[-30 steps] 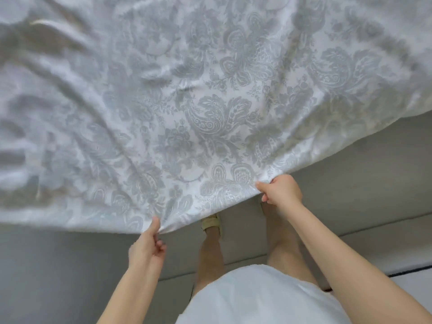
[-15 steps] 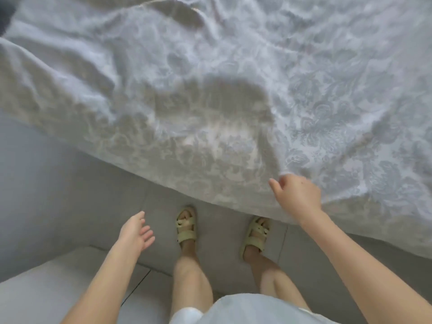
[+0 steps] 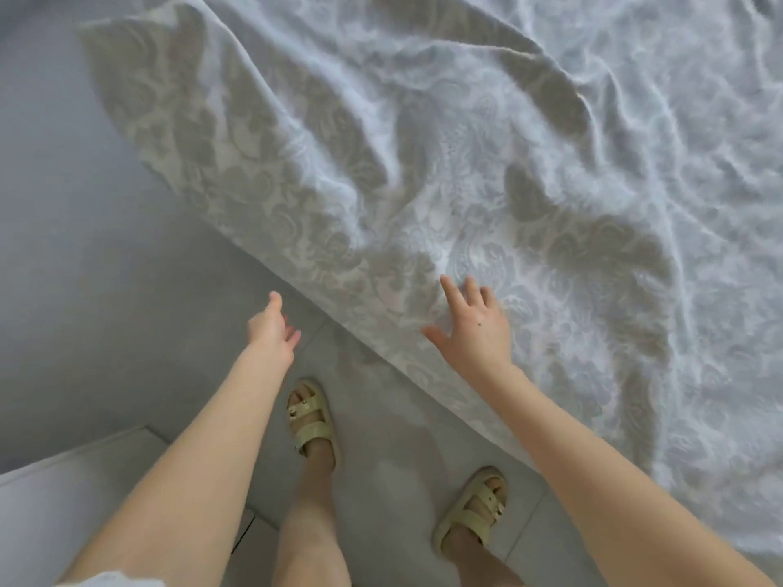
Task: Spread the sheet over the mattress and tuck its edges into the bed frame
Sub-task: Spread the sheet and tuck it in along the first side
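Observation:
A white sheet (image 3: 487,171) with a pale grey paisley pattern lies rumpled across the bed, filling the upper right of the view. Its near edge hangs down the bed's side, running diagonally from upper left to lower right. My right hand (image 3: 476,328) is open with fingers spread, palm down on or just over the sheet near that edge. My left hand (image 3: 271,328) is open and empty, hovering over the floor just left of the hanging edge. The mattress and the bed frame are hidden under the cloth.
Grey tiled floor (image 3: 381,480) lies beside the bed, where my feet stand in pale yellow sandals (image 3: 311,421). A plain grey wall (image 3: 63,205) rises on the left, with a lighter surface (image 3: 63,502) at lower left.
Both hands held the sheet's edge a second ago. The left let go first, then the right; the sheet has dropped onto the bed and the view has turned to the bed's corner.

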